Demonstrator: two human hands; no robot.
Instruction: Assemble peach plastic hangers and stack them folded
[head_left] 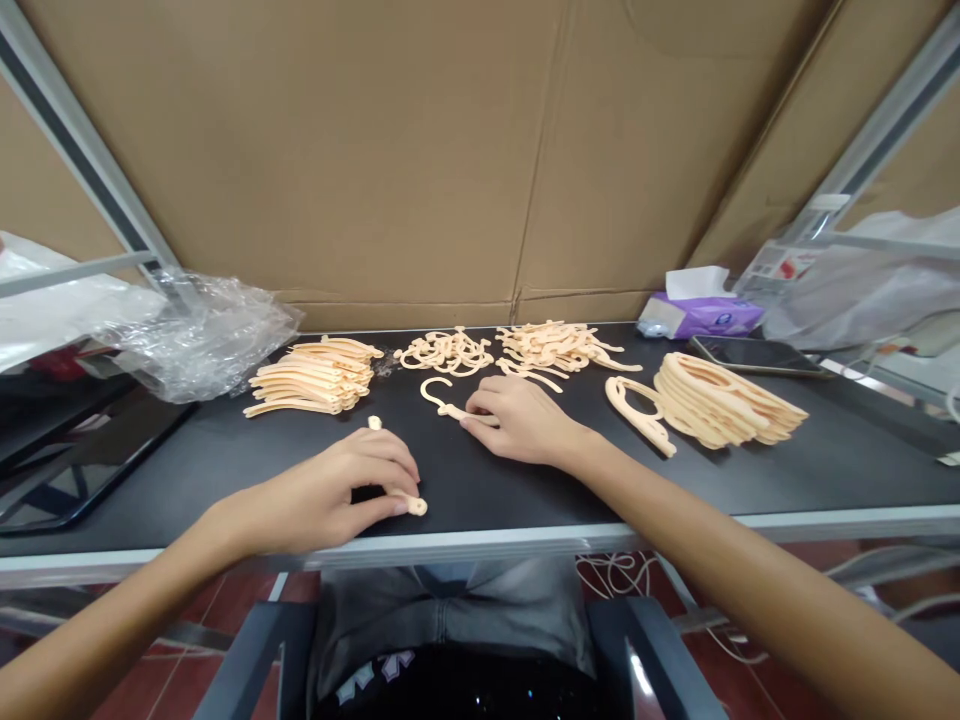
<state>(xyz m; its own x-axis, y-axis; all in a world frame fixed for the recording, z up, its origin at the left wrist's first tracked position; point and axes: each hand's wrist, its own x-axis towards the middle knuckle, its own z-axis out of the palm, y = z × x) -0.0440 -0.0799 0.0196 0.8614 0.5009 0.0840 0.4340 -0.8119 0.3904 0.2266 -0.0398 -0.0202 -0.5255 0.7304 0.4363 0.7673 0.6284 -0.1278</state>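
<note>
My left hand [341, 485] rests low over the black tabletop, fingers closed round a cream plastic hanger arm [417, 507]. Both ends of that arm stick out, and its middle is hidden under my fingers. To its right, my right hand [517, 418] grips a second cream hanger piece [454, 412]. A curved hanger hook [429, 388] sits at that piece's left end, pointing away from me. The two held pieces are apart. Behind my hands lie a pile of hooks [448, 352] and a heap of slim curved pieces [556, 346].
Stacked hanger arms [319, 380] lie at the left. On the right are a single loop-shaped piece [649, 424] and a fanned stack of similar pieces [709, 425]. Crumpled clear plastic [217, 335], a purple tissue pack [709, 316] and a dark tablet-like device [757, 355] stand around the sides.
</note>
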